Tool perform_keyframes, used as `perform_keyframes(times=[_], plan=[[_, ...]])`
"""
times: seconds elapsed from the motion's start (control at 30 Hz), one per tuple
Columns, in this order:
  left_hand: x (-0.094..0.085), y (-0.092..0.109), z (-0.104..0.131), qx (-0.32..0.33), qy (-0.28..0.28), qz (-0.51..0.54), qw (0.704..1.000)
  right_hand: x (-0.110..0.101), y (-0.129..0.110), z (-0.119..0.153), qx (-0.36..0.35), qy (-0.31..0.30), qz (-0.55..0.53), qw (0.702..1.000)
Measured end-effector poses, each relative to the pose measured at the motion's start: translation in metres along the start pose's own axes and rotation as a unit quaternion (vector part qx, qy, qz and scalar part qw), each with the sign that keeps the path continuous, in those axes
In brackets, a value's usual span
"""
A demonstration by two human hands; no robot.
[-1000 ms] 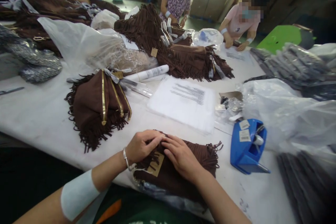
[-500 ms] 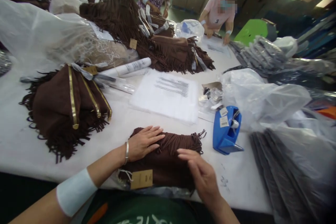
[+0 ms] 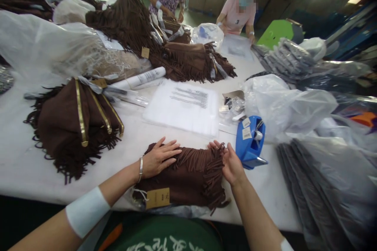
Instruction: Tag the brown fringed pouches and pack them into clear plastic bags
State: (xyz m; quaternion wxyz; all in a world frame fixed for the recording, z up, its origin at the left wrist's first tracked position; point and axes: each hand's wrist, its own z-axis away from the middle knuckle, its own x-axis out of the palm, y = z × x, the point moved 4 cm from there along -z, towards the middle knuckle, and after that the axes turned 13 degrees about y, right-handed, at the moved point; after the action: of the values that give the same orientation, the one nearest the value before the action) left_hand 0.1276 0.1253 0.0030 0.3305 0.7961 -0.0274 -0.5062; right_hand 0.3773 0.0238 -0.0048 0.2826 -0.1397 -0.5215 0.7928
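Observation:
In front of me lies a folded dark brown fringed bag or garment [image 3: 182, 184]; I cannot tell which. A tan paper tag [image 3: 158, 198] hangs from its near left side on a white string. My left hand [image 3: 160, 158] rests flat on its upper left part, fingers spread. At the right end my right hand [image 3: 231, 160] is turned palm inward, its fingers apart against the fringe. Some fingertips of that hand are behind the strands. Clear plastic shows under the near edge of the brown piece.
A blue tape dispenser [image 3: 250, 143] stands just right of my right hand. Printed white bags [image 3: 182, 106] lie beyond. Left is a brown fringed piece with gold zips [image 3: 59, 113]. Grey packed strips [image 3: 312, 188] lie right. Two people stand across the white table [image 3: 129, 133].
My right hand has moved up and outward from over the brown piece to its right end, uncovering the fringe there. My left hand stays in place on the fabric.

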Motion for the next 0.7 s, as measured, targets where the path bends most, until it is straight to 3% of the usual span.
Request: perform_keyframes(times=[0.1,0.2,0.23,0.3,0.43,0.57,0.63,0.7], plan=[[-0.003,0.002,0.0,0.004,0.019,0.013,1.0,0.01,-0.004,0.013,-0.195,0.01,0.137,0.971],[-0.004,0.005,0.0,-0.006,0.014,0.007,1.0,0.019,0.004,0.036,-0.365,-0.065,0.359,0.856],[-0.004,0.006,-0.001,-0.013,0.008,0.009,1.0,0.02,0.007,0.041,-0.396,-0.079,0.407,0.819],[-0.006,0.01,-0.001,-0.031,-0.008,0.026,0.999,0.02,0.012,0.046,-0.422,-0.087,0.456,0.779],[-0.014,0.02,0.001,-0.078,-0.02,0.113,0.99,0.024,0.014,0.049,-0.44,-0.081,0.479,0.756],[-0.036,0.016,-0.006,-0.171,0.032,0.254,0.951,0.03,0.013,0.054,-0.461,-0.065,0.492,0.736],[-0.052,0.002,-0.018,-0.207,0.087,0.233,0.946,0.032,0.014,0.055,-0.467,-0.06,0.492,0.732],[-0.066,-0.016,-0.036,-0.219,0.135,0.146,0.955,0.031,0.015,0.055,-0.469,-0.056,0.491,0.732]])
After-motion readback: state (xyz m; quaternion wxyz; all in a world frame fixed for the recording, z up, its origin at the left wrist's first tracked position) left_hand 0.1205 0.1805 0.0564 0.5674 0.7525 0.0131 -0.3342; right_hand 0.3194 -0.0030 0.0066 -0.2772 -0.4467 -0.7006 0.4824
